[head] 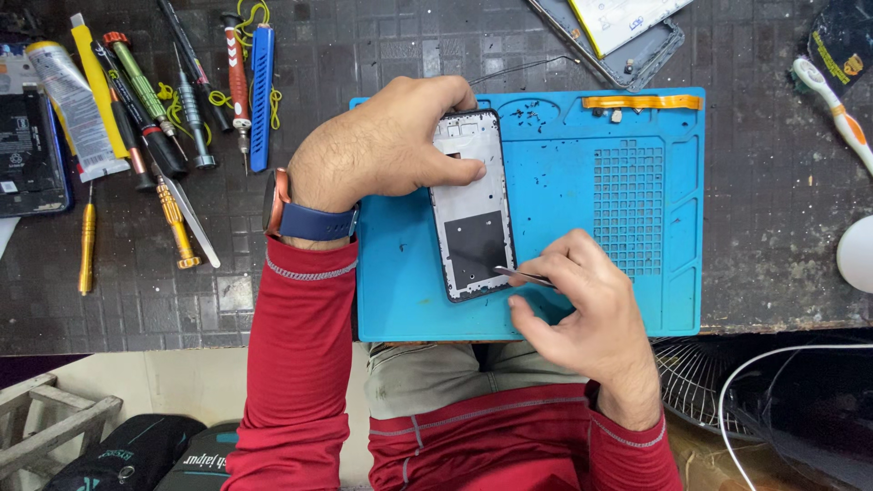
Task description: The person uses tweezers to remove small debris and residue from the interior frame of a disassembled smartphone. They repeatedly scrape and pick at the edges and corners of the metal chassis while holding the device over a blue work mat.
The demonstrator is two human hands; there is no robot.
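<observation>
Black-edged and rectangular, the opened phone frame (pixel 473 207) lies flat on the left half of our blue silicone repair mat (pixel 673 209), long side running away from us. Its inner face is up: a pale grey metal plate fills most of it, with a dark square patch in the lower part and small cut-outs near the top end. The near bottom corner sits just short of the mat's front edge.

Our left hand (pixel 382 141) rests over the frame's upper left side, its grip closed on the frame, thumb lying across the plate and fingers curled over the top edge. A dark blue watch strap with a coppery case (pixel 305 216) circles that wrist above a red sleeve.

Our right hand (pixel 582 305) holds thin metal tweezers (pixel 523 275), its grip pinched shut on them between thumb and forefinger. The tweezer tip touches the frame's lower right edge, beside the dark patch.

On the mat's right half we see a grid of small square pockets (pixel 627 207), and along its far edge lies a flat orange ribbon strip (pixel 641 102). Tiny dark specks are scattered near the top of the mat.

On the dark tiled tabletop (pixel 782 182), well to the left of the mat, lie a row of screwdrivers (pixel 145 100) with coloured handles, a blue plastic pry tool (pixel 261 95) and a white glue tube (pixel 73 109). Beyond the mat's far edge lies a grey phone back shell (pixel 637 45), and a white toothbrush (pixel 832 100) lies to the right.
</observation>
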